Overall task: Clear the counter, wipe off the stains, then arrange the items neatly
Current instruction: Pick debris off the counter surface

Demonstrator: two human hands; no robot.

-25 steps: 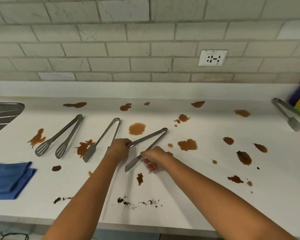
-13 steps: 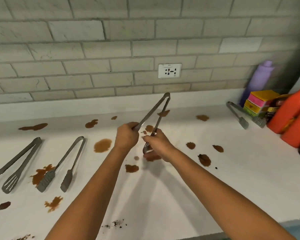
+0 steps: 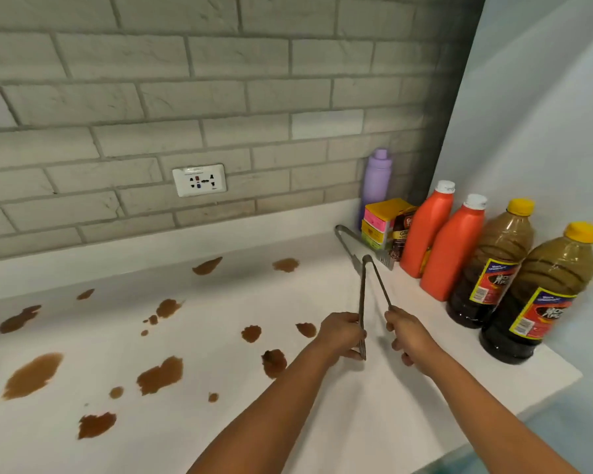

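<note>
Both hands hold one pair of metal tongs above the white desk, toward its right end. Left hand grips the left arm near its flat tip, fingers curled round it; right hand grips the right arm, fingers curled. Hinge end points away from the person, arms spread in a V.

Just past the hinge lies a 2nd pair of tongs on the desk, running back toward the wall; the held pair overlaps its near end in view, contact can't be told. Right of that, crowding the corner: purple bottle at the wall, stacked coloured boxes, dark packet w/ partly readable label, two orange bottles w/ white caps, two brown bottles w/ yellow caps along the right wall. 2nd tongs' tip touches or sits just beside the packet.

Brown stains scattered over the desk's left and middle; one dark stain partly covered by left forearm. Wall socket on the brick wall. Right-hand tong tip hidden in the hand. Bottle labels too blurred to read.
</note>
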